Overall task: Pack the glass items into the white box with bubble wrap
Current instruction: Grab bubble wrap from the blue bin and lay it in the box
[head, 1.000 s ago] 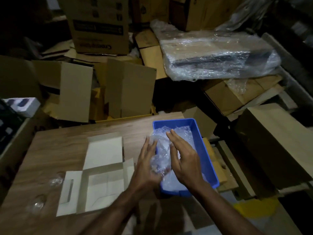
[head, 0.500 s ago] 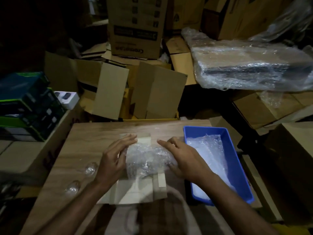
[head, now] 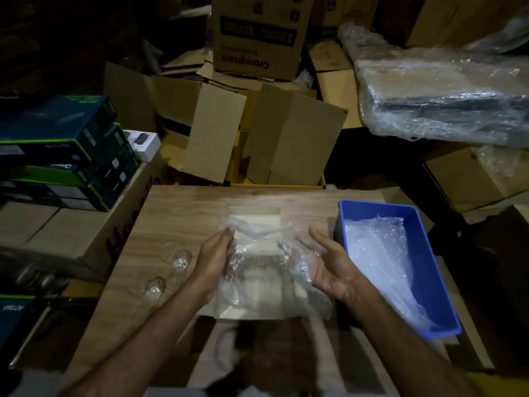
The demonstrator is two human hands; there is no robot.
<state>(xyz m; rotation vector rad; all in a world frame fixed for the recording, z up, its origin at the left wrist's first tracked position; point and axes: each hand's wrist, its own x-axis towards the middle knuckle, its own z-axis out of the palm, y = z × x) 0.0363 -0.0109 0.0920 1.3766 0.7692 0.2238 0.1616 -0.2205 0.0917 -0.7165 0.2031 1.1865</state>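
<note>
A sheet of bubble wrap (head: 259,270) is stretched between both hands, above the flat white box (head: 257,220) on the wooden table (head: 183,207). My left hand (head: 214,259) grips the sheet's left edge. My right hand (head: 329,267) lies palm up under the sheet's right side, fingers relaxed. Two clear glass items (head: 181,260) (head: 154,287) lie on the table left of my left hand. Much of the white box is hidden under the wrap.
A blue plastic bin (head: 420,224) holding more bubble wrap (head: 380,259) sits at the table's right edge. Stacked blue-green boxes (head: 63,150) stand at the left. Cardboard cartons (head: 257,133) crowd the back, with a plastic-wrapped bundle (head: 440,93) at the upper right.
Both hands lifted a piece of bubble wrap out of the blue bin, carried it left over the white box and have spread it wider. The view shifted left.
</note>
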